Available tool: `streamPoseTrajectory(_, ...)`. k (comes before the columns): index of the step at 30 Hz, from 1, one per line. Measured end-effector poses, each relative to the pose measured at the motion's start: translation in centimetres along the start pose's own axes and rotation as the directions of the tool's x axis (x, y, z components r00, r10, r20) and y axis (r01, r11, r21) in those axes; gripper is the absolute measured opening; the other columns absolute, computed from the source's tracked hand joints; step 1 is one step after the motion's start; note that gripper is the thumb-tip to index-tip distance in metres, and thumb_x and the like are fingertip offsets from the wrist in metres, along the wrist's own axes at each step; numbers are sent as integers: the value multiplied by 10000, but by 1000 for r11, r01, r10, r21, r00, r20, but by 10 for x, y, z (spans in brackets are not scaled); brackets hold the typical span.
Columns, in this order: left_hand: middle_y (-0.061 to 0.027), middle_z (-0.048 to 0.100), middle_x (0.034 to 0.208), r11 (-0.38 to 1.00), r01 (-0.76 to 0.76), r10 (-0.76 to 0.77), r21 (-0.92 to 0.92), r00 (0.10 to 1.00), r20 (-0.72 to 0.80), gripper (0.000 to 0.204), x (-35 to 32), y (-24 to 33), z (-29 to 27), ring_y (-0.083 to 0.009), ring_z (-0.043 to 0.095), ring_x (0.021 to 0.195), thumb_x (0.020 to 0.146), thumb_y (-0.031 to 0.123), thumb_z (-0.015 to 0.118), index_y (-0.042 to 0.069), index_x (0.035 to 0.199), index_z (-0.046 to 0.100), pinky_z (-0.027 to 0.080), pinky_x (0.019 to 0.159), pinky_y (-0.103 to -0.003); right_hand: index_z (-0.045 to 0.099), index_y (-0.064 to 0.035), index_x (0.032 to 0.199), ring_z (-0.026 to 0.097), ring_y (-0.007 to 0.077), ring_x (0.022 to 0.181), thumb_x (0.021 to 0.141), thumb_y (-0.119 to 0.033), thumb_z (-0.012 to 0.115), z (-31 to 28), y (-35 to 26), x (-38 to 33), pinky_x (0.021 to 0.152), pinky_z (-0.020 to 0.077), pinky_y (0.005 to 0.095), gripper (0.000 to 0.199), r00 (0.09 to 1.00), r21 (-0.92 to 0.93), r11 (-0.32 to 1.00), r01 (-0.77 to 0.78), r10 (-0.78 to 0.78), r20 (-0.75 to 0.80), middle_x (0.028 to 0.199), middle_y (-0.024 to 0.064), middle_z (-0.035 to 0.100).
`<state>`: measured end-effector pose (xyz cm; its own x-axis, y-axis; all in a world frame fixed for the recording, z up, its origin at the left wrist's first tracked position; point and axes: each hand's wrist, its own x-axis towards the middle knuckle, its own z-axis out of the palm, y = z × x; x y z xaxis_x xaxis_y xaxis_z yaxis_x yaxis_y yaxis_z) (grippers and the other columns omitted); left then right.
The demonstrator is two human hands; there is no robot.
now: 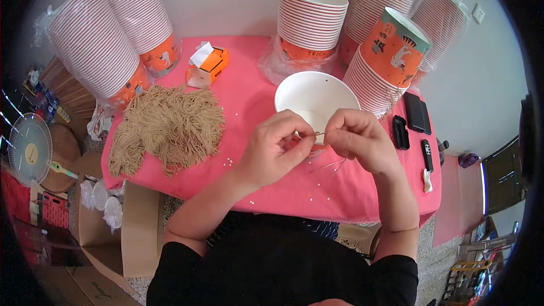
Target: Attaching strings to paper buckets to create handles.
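My left hand [277, 146] and my right hand [362, 140] are close together over the table, both closed in a pinch. Between their fingertips runs a short thin tan cord [319, 134]. Behind the hands stands a white paper bucket [314, 95], its open top facing up and its front partly hidden by my fingers. Thin pale strands [328, 165] lie on the cloth below the right hand. To the left of the hands spreads a large heap of tan cords [170, 127].
A pink cloth [243, 73] covers the table, dotted with small white discs. Stacked paper buckets [311, 28] line the back. An orange box [208, 66] sits near the heap. On the right are a black case [400, 132] and a black-handled cutter [426, 156]. Below left stands a cardboard box [141, 229].
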<state>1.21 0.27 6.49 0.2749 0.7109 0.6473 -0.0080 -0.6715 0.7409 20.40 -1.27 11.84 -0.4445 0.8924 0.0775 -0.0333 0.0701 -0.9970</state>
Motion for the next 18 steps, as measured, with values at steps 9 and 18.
streamPoseTrajectory(9,-65,556,812,960,-53,59,277,998,-13,74,-9,-8,3,-215,561,737,741,46,675,37,775,611,459,583,-317,525,-9,810,297,66,457,895,-131,509,-11,-28,6,442,241,226,149,970,498,840,215,-242,-12,546,-37,345)
streamPoseTrajectory(18,-80,520,918,895,-152,93,420,983,157,103,-6,-7,-6,-258,527,829,711,66,696,57,770,612,471,732,-345,540,-30,839,328,55,450,940,-174,494,-35,-32,13,449,252,209,182,939,344,874,343,-310,-149,561,-19,423)
